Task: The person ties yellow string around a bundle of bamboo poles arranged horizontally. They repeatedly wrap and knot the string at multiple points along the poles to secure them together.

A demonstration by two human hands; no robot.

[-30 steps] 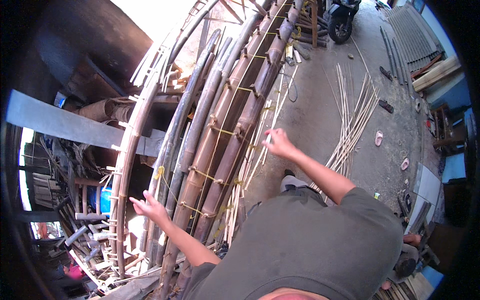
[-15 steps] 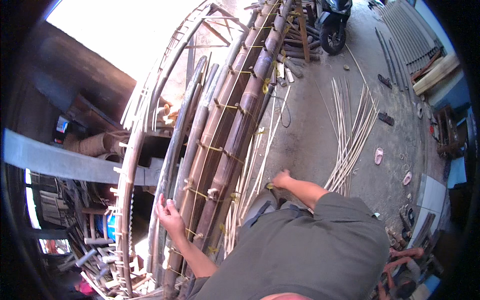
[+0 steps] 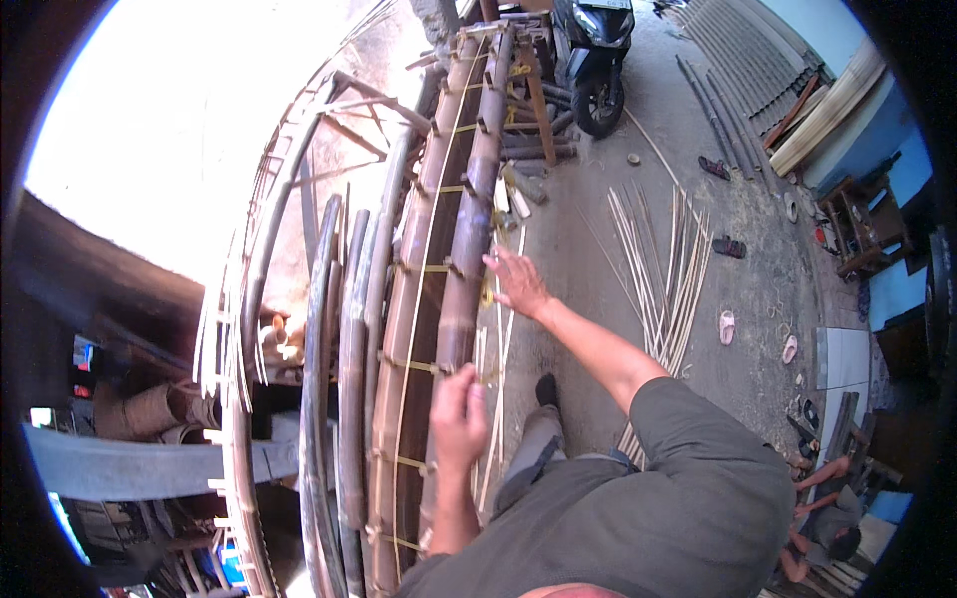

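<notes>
Two long brown bamboo poles run away from me side by side, the left pole (image 3: 411, 329) and the right pole (image 3: 471, 239), with a dark gap between them. Short pegs stand along both, and yellow cord (image 3: 424, 268) spans from one to the other. My left hand (image 3: 461, 424) is curled closed against the near part of the right pole; whatever its fingers may hold is hidden. Farther along, my right hand (image 3: 520, 283) reaches to that pole's right side with fingers spread, beside a hanging bunch of yellow cord (image 3: 487, 296).
Darker bamboo poles (image 3: 351, 399) lie to the left, beside a curved bamboo frame (image 3: 261, 289). Thin pale strips (image 3: 663, 289) are spread on the floor at right. A motorcycle (image 3: 598, 70) stands at the far end. Sandals (image 3: 727, 327) and another person (image 3: 832, 523) are at right.
My body and view have shifted forward along the poles. My left hand has left the dark poles for the right brown pole, now curled. My right hand has come up from my leg to that pole.
</notes>
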